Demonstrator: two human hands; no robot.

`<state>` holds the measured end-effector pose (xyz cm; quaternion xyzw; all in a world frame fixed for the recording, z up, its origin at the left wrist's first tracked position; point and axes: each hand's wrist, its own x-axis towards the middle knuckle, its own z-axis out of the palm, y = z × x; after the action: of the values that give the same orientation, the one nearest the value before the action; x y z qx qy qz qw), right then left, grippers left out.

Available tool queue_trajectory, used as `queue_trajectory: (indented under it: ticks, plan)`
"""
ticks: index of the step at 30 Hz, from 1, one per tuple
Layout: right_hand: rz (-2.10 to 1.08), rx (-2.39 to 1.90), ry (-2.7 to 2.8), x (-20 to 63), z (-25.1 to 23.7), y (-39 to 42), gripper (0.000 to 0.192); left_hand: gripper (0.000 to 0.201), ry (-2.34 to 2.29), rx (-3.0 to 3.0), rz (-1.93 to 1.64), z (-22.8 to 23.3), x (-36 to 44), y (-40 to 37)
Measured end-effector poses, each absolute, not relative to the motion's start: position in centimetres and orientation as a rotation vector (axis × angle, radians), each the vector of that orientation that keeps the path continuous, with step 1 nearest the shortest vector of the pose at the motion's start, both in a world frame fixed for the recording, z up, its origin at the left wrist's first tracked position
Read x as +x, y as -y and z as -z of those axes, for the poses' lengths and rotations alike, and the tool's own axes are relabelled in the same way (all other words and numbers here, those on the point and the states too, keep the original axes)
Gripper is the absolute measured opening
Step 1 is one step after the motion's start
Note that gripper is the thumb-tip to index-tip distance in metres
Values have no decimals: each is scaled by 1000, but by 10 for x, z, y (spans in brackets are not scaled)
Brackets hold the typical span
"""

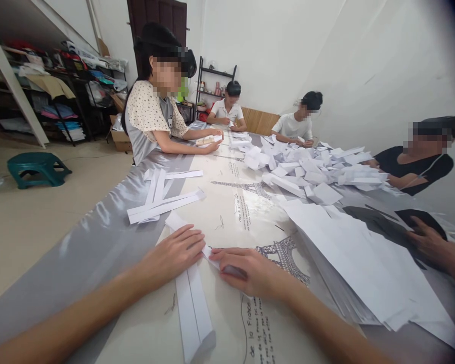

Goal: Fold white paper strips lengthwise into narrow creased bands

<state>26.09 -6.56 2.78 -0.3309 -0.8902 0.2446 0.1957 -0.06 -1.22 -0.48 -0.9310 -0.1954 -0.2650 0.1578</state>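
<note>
Pressing down on a long folded white paper strip [191, 298], both hands lie nearly flat rather than clenched: the left hand [174, 255] rests palm-down on the strip's upper part with fingers spread and extended, and the right hand [250, 273] lies just beside it, fingertips pinning a small folded flap of the same paper against the tablecloth [227, 212]. Neither hand wraps around anything; each only bears on the sheet. The strip runs from under the palms back toward the person, its near end lifting slightly off the cloth. As a judgement, the glossy cloth looks slippery, so uneven pressure from one palm could let the strip skid and the crease run crooked, and the unpinned near end could spring open. Just right of the right hand lies a stack of large white sheets [364, 263], close enough that a sweeping forearm might drag its top leaves askew. Beyond the left hand's fingertips sits a loose bundle of finished strips [163, 199], which a push forward could scatter. Farther off, a heap of folded paper pieces [314, 169] covers the middle of the table, and other people sit working around its far end.
</note>
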Motion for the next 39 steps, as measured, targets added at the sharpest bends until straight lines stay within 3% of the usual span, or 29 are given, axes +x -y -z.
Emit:
queue_trajectory:
  ticks: [5, 12, 23, 28, 33, 39]
  plan:
    - [-656, -904, 2495, 263, -25, 65, 29, 26, 511, -2767, 611, -7, -18, 3]
    - [-647, -806, 2507, 262, -27, 61, 24, 42, 670, -2788, 391, -18, -35, -2]
    - [-722, -725, 2486, 269, -22, 51, 32, 44, 627, -2916, 468, -13, -43, -7]
    - [-688, -757, 2440, 267, -17, 52, 25, 30, 708, -2994, 469, -13, -39, -4]
    - [-623, -748, 2453, 263, -16, 55, 23, 34, 650, -3031, 443, -27, -35, 1]
    - [-609, -767, 2586, 264, -27, 58, 37, 36, 556, -3037, 415, -29, -38, -1]
